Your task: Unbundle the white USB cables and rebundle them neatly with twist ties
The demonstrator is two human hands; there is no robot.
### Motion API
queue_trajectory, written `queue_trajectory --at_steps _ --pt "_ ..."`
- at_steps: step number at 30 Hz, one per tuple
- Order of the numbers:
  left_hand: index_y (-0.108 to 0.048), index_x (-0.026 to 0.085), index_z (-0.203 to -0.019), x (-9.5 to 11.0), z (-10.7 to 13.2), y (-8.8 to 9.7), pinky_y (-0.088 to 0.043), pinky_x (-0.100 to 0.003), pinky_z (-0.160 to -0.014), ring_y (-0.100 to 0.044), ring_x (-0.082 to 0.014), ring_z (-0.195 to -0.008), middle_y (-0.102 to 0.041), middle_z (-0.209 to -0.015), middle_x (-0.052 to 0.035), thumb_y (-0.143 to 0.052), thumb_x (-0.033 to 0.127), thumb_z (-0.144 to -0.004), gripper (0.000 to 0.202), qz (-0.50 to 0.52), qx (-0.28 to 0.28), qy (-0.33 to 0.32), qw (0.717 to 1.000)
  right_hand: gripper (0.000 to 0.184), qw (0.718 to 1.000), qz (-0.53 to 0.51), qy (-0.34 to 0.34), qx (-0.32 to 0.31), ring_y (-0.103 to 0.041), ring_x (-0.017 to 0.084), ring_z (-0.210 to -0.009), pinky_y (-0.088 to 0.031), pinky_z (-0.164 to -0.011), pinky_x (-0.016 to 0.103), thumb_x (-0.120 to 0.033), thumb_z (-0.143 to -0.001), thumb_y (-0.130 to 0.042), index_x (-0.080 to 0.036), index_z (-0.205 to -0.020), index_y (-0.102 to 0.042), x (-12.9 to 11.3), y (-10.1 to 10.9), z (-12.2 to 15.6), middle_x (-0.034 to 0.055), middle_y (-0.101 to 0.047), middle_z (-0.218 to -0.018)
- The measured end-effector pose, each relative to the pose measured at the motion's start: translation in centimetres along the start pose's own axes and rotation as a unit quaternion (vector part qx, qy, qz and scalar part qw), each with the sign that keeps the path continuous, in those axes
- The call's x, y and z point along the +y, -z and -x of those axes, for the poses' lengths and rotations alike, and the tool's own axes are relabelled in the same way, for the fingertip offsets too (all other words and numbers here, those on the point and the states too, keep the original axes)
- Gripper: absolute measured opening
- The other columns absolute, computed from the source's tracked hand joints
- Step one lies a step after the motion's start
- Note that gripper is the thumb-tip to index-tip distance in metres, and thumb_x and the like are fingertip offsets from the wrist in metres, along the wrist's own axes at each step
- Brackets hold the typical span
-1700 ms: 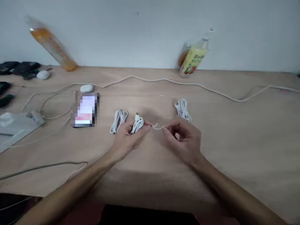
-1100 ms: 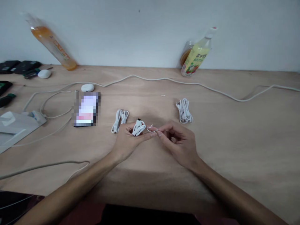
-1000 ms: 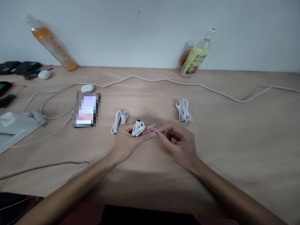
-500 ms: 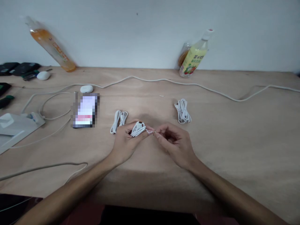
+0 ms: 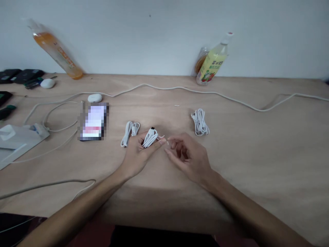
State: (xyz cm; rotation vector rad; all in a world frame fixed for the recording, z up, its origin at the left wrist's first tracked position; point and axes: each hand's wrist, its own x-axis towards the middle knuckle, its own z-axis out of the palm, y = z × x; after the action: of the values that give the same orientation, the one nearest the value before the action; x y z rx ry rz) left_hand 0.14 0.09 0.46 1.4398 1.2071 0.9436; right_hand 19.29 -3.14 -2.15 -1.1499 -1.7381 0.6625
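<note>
My left hand (image 5: 138,151) is closed around a coiled white cable (image 5: 150,139), with the cable's dark connector end poking out at the top. A thin white twist tie (image 5: 161,137) sticks out from the coil near my left fingertips. Just to the right, my right hand (image 5: 189,154) has its thumb and fingers apart, holding nothing, close to the ends of the tie. One coiled white cable (image 5: 127,133) lies on the table behind my left hand. Another white cable bundle (image 5: 200,122) rests further back on the right.
A phone (image 5: 94,121) and a white earbud case (image 5: 95,98) lie left. One long white cord (image 5: 180,87) crosses the table (image 5: 257,144). An orange drink bottle (image 5: 58,55) and a yellow-labelled bottle (image 5: 213,63) stand by the wall. A white stand (image 5: 20,140) is at far left.
The fingers of my right hand have parted and come off the twist tie. In my left hand the coiled cable has tilted slightly more upright.
</note>
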Motion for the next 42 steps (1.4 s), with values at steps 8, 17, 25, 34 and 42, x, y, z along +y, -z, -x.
queue_trajectory --at_steps 8,17,25,34,42 --pt "-0.077 0.020 -0.074 0.1 0.1 -0.3 -0.050 -0.029 -0.069 -0.060 -0.0178 -0.072 -0.068 -0.072 -0.0006 -0.087 0.058 -0.083 0.040 0.015 -0.012 0.016 1.000 0.012 0.966 0.172 0.185 0.061 -0.070 0.015 -0.071 -0.055 -0.065 0.027 -0.013 -0.107 -0.066 -0.023 -0.106 -0.072 0.6 0.2 -0.1 0.0039 -0.079 -0.090" --pt "-0.074 0.019 -0.077 0.1 -0.1 -0.1 -0.050 -0.028 -0.072 -0.057 -0.0167 -0.072 -0.066 -0.073 0.0007 -0.086 0.051 -0.086 0.035 0.020 -0.032 -0.013 0.999 0.017 0.995 -0.063 -0.076 0.003 -0.060 0.013 -0.059 -0.049 -0.057 0.026 -0.027 -0.105 -0.068 -0.022 -0.090 -0.072 -0.4 0.3 -0.5 -0.0028 -0.066 -0.070" --pt "-0.073 0.019 -0.072 -0.1 -0.1 -0.2 -0.044 -0.027 -0.064 -0.052 -0.0151 -0.067 -0.062 -0.069 0.0018 -0.086 0.052 -0.084 0.037 0.024 -0.021 0.005 0.999 0.022 0.960 -0.214 -0.181 -0.018 -0.048 0.009 -0.047 -0.039 -0.043 0.023 -0.038 -0.100 -0.072 -0.021 -0.085 -0.071 -0.4 -0.1 -0.8 -0.0059 -0.059 -0.060" --pt "-0.076 0.020 -0.080 -0.2 0.3 -0.4 -0.017 -0.025 -0.044 -0.024 -0.0080 -0.047 -0.036 -0.053 0.0099 -0.090 0.051 -0.081 0.034 0.133 -0.045 0.113 0.984 0.011 0.992 0.069 0.092 0.048 -0.064 0.012 -0.063 -0.054 -0.055 0.024 -0.015 -0.104 -0.070 -0.025 -0.109 -0.072 0.3 0.1 -0.2 0.0010 -0.076 -0.092" --pt "-0.068 0.020 -0.075 0.1 0.4 -0.5 -0.012 -0.024 -0.040 -0.021 -0.0054 -0.043 -0.034 -0.051 0.0108 -0.091 0.058 -0.078 0.045 0.171 -0.065 0.143 0.973 0.018 0.983 0.103 0.143 0.055 -0.073 0.017 -0.076 -0.061 -0.065 0.030 -0.012 -0.105 -0.068 -0.027 -0.110 -0.076 0.9 0.6 -0.2 0.0030 -0.080 -0.096"
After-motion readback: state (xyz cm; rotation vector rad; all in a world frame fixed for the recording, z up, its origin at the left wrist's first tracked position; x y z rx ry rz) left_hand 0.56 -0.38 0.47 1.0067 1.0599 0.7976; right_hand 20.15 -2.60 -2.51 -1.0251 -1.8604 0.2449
